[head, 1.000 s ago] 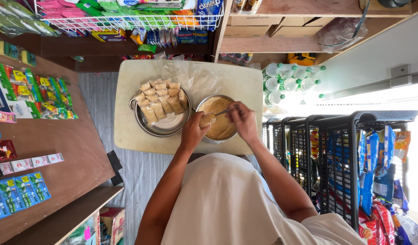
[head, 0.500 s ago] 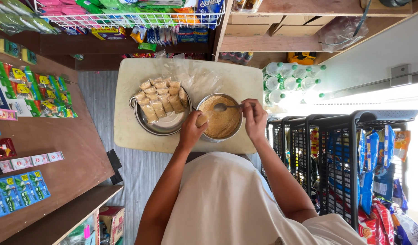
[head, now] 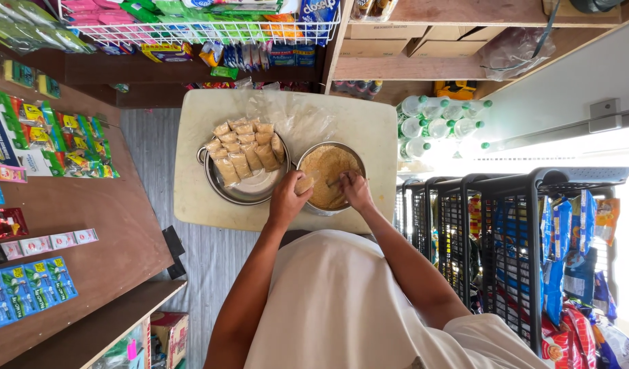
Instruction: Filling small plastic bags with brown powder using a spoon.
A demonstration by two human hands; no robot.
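1. The steel bowl (head: 331,158) of tan, crumbly powder is our landmark in the head view; it sits on the cream table (head: 205,198), toward the edge nearest the person.
2. We see the left hand (head: 288,199) at the bowl's near-left rim, fingers curled around a small clear packet (head: 303,184) partly filled with the same tan powder, held just over the rim.
3. We see the right hand (head: 354,189) over the near-right part of the bowl, fingers bunched and pressed down into the powder. A thin utensil handle seems to run from it toward the middle of the bowl, but we cannot tell for sure whether the hand grips it.
4. Just left of the bowl, touching or nearly touching it, stands a wider steel basin (head: 243,191) with rows of filled, sealed packets (head: 243,152) stacked across its far half; its near half shows a pale bare bottom.
5. Beyond the bowl, a crumpled clear plastic sheet (head: 297,116) lies on the table.
6. Right of the bowl, off the table, a cluster of plastic bottles (head: 437,123) with green caps stands on the floor, and nearer the person a black wire rack (head: 512,239) holds snack packs.
7. Well to the left of the bowl runs a wooden counter (head: 89,273) with sachet strips laid on it.
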